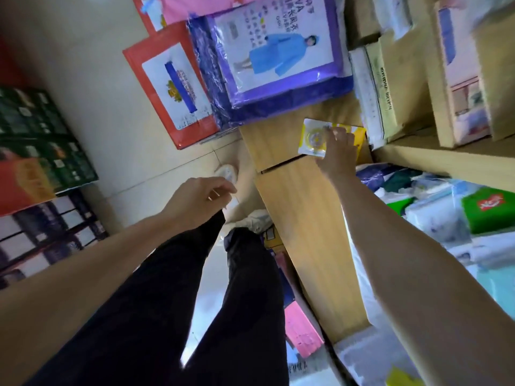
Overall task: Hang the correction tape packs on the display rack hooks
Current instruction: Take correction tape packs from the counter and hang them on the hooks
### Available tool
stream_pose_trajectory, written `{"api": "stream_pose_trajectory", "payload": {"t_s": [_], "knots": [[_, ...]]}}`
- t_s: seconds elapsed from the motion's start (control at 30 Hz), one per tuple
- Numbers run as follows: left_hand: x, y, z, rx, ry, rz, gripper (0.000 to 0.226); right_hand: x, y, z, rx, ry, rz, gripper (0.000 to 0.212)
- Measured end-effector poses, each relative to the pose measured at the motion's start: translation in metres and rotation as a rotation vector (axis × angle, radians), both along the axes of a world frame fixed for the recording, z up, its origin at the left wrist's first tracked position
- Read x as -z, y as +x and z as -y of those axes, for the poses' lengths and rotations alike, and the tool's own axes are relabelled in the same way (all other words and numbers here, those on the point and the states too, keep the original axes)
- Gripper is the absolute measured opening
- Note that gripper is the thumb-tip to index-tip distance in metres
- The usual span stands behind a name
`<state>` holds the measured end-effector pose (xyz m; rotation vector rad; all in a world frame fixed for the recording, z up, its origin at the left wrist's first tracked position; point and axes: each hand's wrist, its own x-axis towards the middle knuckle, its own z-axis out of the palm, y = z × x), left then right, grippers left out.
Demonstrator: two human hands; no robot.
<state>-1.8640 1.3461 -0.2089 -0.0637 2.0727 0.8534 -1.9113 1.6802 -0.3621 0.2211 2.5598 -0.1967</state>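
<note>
A yellow correction tape pack (315,136) with a clear round blister lies on a wooden cabinet top (303,207), near its far end. My right hand (338,153) reaches down to it, fingers on the pack's right half, covering that part. My left hand (199,199) hangs over the floor above my dark trouser leg, fingers loosely curled with nothing in them. No display rack hooks are in view.
Purple raincoat packs (273,57) and a red pack (172,90) lie on the floor beyond the cabinet. Cardboard boxes (401,87) stand on a shelf at the right. Tissue packs (434,215) fill the shelf below. Stacked boxes (41,162) line the left.
</note>
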Motion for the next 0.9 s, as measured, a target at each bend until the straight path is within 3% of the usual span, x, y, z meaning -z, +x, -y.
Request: {"api": "stream_pose_trajectory", "payload": {"t_s": [0.1,0.3,0.57,0.73,0.9], "knots": [[0.004,0.002,0.001,0.004,0.014,0.018,0.015,0.006,-0.003,-0.001,-0.031,0.033,-0.104,0.059],[-0.001,-0.015,-0.001,-0.07,0.014,0.037,0.015,-0.013,0.011,0.017,0.037,-0.248,-0.142,0.057],[-0.04,-0.043,-0.01,-0.26,0.151,0.101,0.033,-0.134,0.085,0.09,0.065,-0.51,-0.221,0.064],[-0.098,-0.047,-0.008,-0.098,0.273,0.249,0.023,-0.219,0.127,0.116,-0.005,-0.526,-0.335,0.059],[-0.157,-0.035,-0.001,0.035,0.323,0.253,0.017,-0.294,0.147,0.131,0.008,-0.461,-0.466,0.058]]}}
